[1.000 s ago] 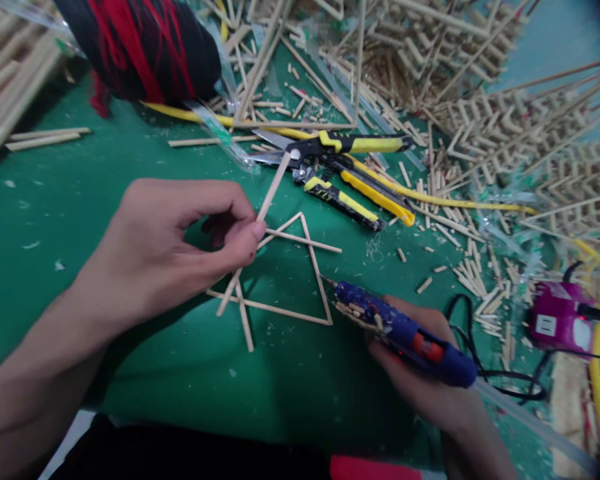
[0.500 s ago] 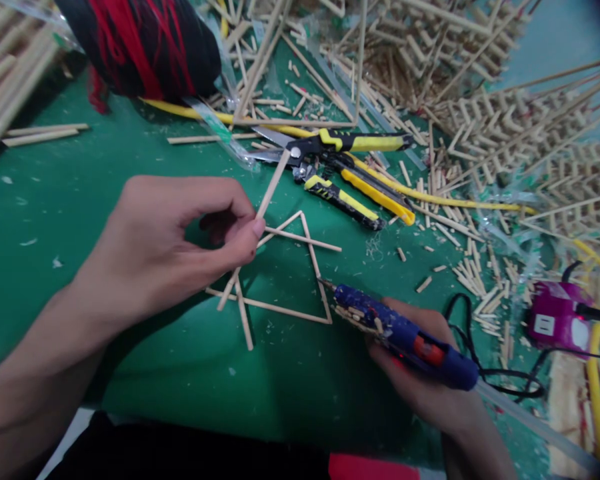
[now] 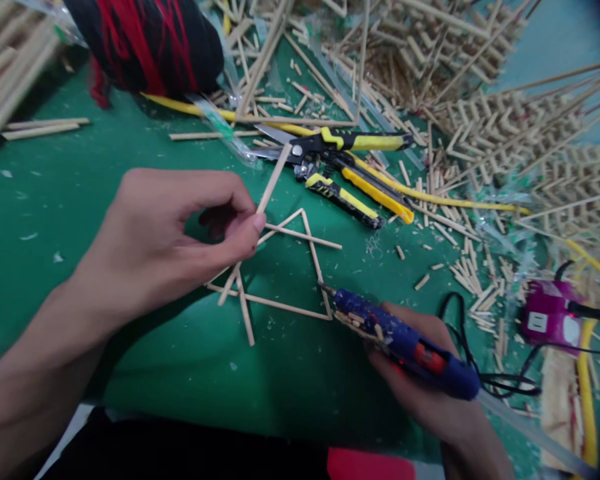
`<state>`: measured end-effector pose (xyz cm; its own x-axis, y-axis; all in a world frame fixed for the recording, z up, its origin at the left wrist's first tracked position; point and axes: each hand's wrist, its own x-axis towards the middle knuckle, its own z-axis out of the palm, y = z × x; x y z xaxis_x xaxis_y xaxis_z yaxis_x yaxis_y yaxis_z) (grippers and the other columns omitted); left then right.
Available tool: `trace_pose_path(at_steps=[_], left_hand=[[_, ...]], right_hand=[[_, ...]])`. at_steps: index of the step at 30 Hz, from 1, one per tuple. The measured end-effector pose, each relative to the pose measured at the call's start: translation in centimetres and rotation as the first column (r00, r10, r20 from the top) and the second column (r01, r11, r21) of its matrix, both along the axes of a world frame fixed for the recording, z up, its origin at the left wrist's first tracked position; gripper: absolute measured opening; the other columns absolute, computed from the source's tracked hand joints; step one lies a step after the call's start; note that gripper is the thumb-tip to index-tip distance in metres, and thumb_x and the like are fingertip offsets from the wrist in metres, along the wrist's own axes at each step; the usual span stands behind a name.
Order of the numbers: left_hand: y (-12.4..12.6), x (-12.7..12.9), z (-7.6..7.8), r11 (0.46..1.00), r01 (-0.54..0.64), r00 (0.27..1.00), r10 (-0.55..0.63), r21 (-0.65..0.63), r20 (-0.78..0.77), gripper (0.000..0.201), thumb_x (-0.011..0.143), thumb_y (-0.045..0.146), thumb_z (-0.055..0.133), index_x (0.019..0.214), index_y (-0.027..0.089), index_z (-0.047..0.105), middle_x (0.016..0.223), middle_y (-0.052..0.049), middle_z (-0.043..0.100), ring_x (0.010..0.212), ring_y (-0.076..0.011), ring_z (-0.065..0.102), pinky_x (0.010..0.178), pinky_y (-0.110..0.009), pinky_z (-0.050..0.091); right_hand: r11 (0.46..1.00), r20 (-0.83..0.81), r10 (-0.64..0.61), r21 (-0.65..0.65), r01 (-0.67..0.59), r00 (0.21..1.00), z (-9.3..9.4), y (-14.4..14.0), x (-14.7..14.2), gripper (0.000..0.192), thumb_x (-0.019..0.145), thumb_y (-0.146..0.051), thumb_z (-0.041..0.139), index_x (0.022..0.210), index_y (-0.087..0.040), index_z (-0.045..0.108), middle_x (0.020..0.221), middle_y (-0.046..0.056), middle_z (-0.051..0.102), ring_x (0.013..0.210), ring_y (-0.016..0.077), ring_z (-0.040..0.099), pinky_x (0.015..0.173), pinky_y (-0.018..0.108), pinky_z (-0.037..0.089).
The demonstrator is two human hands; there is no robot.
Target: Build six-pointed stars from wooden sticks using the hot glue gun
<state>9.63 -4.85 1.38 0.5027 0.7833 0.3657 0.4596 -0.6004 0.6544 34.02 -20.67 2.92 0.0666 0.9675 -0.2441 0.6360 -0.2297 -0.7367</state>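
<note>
The left hand (image 3: 180, 240) pinches a thin wooden stick (image 3: 275, 180) between thumb and fingertips, the grip closed narrow around it. The stick slants: one end rises beyond the fingertips, the other comes out below the thumb. Two more sticks emerge from under this grip, one running rightward, the other down toward the person; how they join is hidden by the hand.

Beneath and just right of the pinch, a triangular stick frame (image 3: 280, 306) lies on the green table (image 3: 155, 380), crossed by those sticks. The right hand (image 3: 433, 407), to the right of the frame, is wrapped around a blue glue gun (image 3: 375, 317), whose nozzle meets the frame's right side near its lower corner. A translucent glue stick (image 3: 525, 427) trails from the gun's rear.

Beyond the left fingertips lie open shears (image 3: 305, 148), with a yellow cutter (image 3: 380, 193) next to them. Farther off, past the left knuckles, sits a black bundle with red strands (image 3: 155, 53). Right of the gun stands a purple device (image 3: 550, 313); between it and the shears are scattered stick offcuts (image 3: 467, 277). Zigzag stick stacks (image 3: 515, 133) fill the far right.
</note>
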Motion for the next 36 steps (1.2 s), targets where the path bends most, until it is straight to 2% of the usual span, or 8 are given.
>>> trace_pose_path(at_steps=[8,14,19,24,29,36], left_hand=[[0.0,-0.4,-0.2,1.000,0.018,1.000,-0.018,0.012,0.015,0.033,0.094,0.032,0.059,0.066,0.015,0.061,0.056,0.008,0.054,0.050,-0.0003,0.042,0.053,-0.010,0.034],[0.0,-0.4,-0.4,0.999,0.035,0.999,-0.035,-0.020,0.021,0.032,0.095,0.031,0.059,0.068,0.015,0.061,0.058,0.007,0.054,0.053,-0.0010,0.044,0.054,-0.012,0.033],[0.0,-0.5,-0.4,0.999,0.045,0.999,-0.044,-0.029,0.015,0.031,0.094,0.030,0.059,0.068,0.014,0.061,0.058,0.007,0.054,0.054,-0.0011,0.044,0.054,-0.012,0.033],[-0.1,-0.6,-0.3,0.998,0.044,0.999,-0.043,-0.048,0.026,0.031,0.095,0.030,0.060,0.069,0.014,0.060,0.060,0.008,0.054,0.055,0.0001,0.042,0.056,-0.010,0.032],[-0.1,-0.6,-0.5,0.998,0.050,0.999,-0.049,-0.035,0.024,0.030,0.095,0.029,0.059,0.069,0.014,0.060,0.059,0.008,0.053,0.054,-0.0005,0.043,0.056,-0.011,0.033],[0.2,-0.5,-0.6,0.999,0.054,0.998,-0.055,0.006,0.028,0.031,0.094,0.028,0.060,0.067,0.014,0.060,0.057,0.008,0.052,0.052,0.0000,0.041,0.053,-0.011,0.031]], right_hand=[[0.996,-0.019,0.035,0.077,-0.033,0.999,0.3,-0.9,-0.9,0.020,0.075,-0.013,0.055,0.065,-0.026,0.044,0.052,-0.007,0.046,0.043,0.0108,0.045,0.041,0.022,0.032],[0.992,0.052,0.061,0.104,-0.066,0.997,0.1,-1.5,-1.1,0.015,0.076,-0.018,0.057,0.067,-0.026,0.047,0.056,-0.006,0.052,0.049,0.0120,0.052,0.045,0.022,0.038],[0.992,0.031,0.095,0.076,-0.097,0.995,0.0,-1.7,-1.3,0.016,0.076,-0.018,0.055,0.067,-0.026,0.045,0.054,-0.006,0.049,0.047,0.0118,0.050,0.044,0.022,0.038],[0.992,0.015,0.082,0.094,-0.083,0.997,0.1,-1.7,-1.4,0.017,0.075,-0.016,0.056,0.068,-0.026,0.043,0.055,-0.006,0.050,0.047,0.0111,0.049,0.044,0.021,0.037],[0.996,-0.038,0.068,0.059,-0.066,0.997,0.2,-1.5,-1.7,0.019,0.074,-0.015,0.056,0.065,-0.026,0.043,0.052,-0.007,0.045,0.043,0.0102,0.045,0.041,0.021,0.032],[0.999,-0.048,0.048,0.018,-0.047,0.998,0.2,-1.8,-1.8,0.015,0.075,-0.014,0.058,0.066,-0.025,0.053,0.052,-0.006,0.047,0.045,0.0115,0.043,0.043,0.023,0.032]])
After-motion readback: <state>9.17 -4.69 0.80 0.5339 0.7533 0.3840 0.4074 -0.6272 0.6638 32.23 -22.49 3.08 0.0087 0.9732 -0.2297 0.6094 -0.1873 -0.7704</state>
